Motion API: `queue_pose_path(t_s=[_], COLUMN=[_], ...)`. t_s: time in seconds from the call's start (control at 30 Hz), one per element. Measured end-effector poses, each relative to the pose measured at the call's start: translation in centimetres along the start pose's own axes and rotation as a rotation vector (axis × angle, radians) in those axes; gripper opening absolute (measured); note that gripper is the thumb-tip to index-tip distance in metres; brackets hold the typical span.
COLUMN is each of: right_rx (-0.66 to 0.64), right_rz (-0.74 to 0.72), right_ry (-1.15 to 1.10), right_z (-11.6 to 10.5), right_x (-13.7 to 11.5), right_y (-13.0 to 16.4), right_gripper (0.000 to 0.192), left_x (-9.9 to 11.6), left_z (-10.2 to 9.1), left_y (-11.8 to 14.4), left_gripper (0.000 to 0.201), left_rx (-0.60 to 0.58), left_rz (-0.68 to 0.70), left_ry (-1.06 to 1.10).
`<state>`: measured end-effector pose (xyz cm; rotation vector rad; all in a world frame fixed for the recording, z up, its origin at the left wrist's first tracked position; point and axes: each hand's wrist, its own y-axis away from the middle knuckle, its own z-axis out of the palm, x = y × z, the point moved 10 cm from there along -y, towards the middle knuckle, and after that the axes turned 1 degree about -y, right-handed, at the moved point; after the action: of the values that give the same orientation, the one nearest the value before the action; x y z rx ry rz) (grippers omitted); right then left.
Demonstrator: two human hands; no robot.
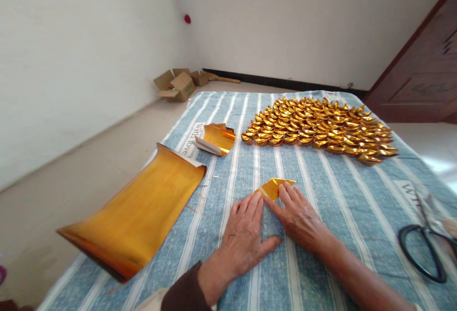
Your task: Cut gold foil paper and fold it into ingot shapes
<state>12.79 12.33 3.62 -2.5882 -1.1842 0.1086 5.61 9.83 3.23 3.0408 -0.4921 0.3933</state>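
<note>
A small gold foil piece [274, 188] lies flat on the striped cloth [321, 192], partly folded to a point, and I see both hands pressing it there: the left hand [246, 235] spread palm-down with fingertips on the piece's near left edge, the right hand [298, 216] laid flat with fingers together over its right side, neither pinching anything, apparently to keep the springy foil flat and hold its crease. Beyond the piece, further up the cloth, a broad bank of finished gold ingots [321, 128] sits in close rows, well apart from the hands, seemingly kept out of the working space. Left of the piece lies a large curling gold sheet [139, 216], its far edge lifted, and past it a smaller curled sheet [217, 139], both within reach. Right of the piece, near the cloth's edge, rest black scissors [424, 249]. The cloth covers a flat surface in a bare white-walled room; opened boxes [178, 85] stand on the pale floor, and a dark door [421, 73] stands at right.
</note>
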Motion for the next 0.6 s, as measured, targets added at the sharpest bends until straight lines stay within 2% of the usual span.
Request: queue_pose_path(t_s=[0.2, 0.33, 0.6], right_rx=[-0.019, 0.011, 0.059], right_rz=[-0.006, -0.025, -0.020], right_ry=[0.000, -0.017, -0.092], right_z=[0.05, -0.11, -0.06], right_x=[0.02, 0.09, 0.39], right_y=[0.16, 0.50, 0.94], right_gripper=[0.051, 0.053, 0.044], left_x=[0.11, 0.12, -0.33], left_z=[-0.38, -0.34, 0.32], left_y=[0.01, 0.15, 0.58], left_gripper=[0.081, 0.081, 0.081], left_rx=[0.009, 0.008, -0.010], left_rz=[0.000, -0.002, -0.015], left_ry=[0.009, -0.001, -0.014])
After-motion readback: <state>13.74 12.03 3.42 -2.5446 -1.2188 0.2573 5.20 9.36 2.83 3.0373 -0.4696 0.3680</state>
